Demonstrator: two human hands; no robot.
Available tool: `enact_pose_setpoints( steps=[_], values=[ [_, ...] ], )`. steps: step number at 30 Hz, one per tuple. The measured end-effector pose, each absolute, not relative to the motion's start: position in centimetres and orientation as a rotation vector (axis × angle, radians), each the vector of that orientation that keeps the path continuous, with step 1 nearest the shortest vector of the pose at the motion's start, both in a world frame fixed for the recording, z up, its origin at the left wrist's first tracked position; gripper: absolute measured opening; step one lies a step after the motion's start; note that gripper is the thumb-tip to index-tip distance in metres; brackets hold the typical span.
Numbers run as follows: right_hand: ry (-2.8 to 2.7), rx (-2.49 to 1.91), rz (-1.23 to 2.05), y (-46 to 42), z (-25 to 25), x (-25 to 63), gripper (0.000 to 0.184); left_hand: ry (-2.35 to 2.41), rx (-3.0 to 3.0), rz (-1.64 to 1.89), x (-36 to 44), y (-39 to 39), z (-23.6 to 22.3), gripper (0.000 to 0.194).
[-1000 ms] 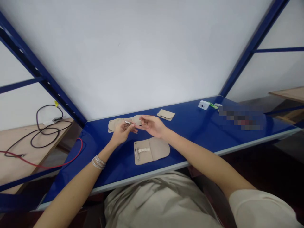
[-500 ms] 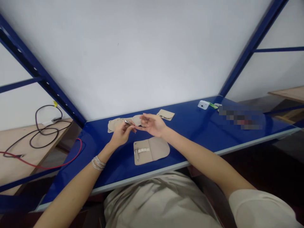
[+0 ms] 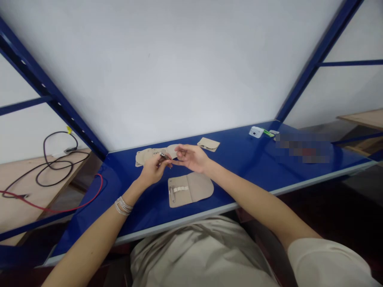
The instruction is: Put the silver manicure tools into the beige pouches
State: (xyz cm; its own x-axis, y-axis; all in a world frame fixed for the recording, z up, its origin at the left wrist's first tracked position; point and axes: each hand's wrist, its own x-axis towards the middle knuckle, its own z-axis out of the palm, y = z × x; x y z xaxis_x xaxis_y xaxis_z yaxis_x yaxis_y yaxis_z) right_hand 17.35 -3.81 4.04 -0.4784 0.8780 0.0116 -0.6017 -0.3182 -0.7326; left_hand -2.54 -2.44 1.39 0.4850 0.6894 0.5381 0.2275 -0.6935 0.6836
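Note:
My left hand (image 3: pixel 154 168) is closed on a small silver nail clipper (image 3: pixel 163 155), held between thumb and fingers. My right hand (image 3: pixel 193 158) is turned partly palm up, fingers apart and bent, holding nothing I can see. One of its fingers reaches out to the left hand's fingertips, where the two hands meet. Below them an unfolded beige pouch (image 3: pixel 201 187) lies flat on the blue table (image 3: pixel 143 211). A slim silver tool (image 3: pixel 172 194) sits at the left end of its row of pale elastic loops.
Several beige pouches (image 3: pixel 143 156) overlap behind my left hand. A folded beige pouch (image 3: pixel 209 144) lies behind my right hand. A white camera-like object (image 3: pixel 256 132) and a green item (image 3: pixel 268 132) are at the back right. Black cable (image 3: pixel 56 162) and red cable (image 3: pixel 89 202) run at left.
The nail clipper has tilted and shifted slightly to the right in my left hand. My right hand has barely moved, and the pouches lie as before.

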Motion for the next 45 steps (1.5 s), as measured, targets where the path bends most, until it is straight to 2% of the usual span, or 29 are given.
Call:
enact_pose_setpoints(
  steps=[8,12,23,30,45],
  values=[
    [-0.88,-0.498,1.852,-3.9,4.0,17.1,0.015,0.778,1.938,1.264,-1.9,-2.5,1.2,0.021],
    [-1.02,-0.516,1.709,-4.3,3.9,16.6,0.014,0.828,1.776,1.284,-1.3,-2.8,1.7,0.027],
    [-1.407,-0.608,1.441,-4.2,2.7,16.0,0.024,0.825,1.512,1.212,-1.1,-2.4,1.7,0.041],
    [-1.695,-0.669,1.323,-5.4,3.6,16.0,0.03,0.911,1.556,1.272,-1.5,-1.9,1.0,0.038],
    [-1.691,-0.655,1.348,-5.5,3.5,15.7,0.028,0.935,1.629,1.283,-1.6,-1.9,1.1,0.035]
  ],
)
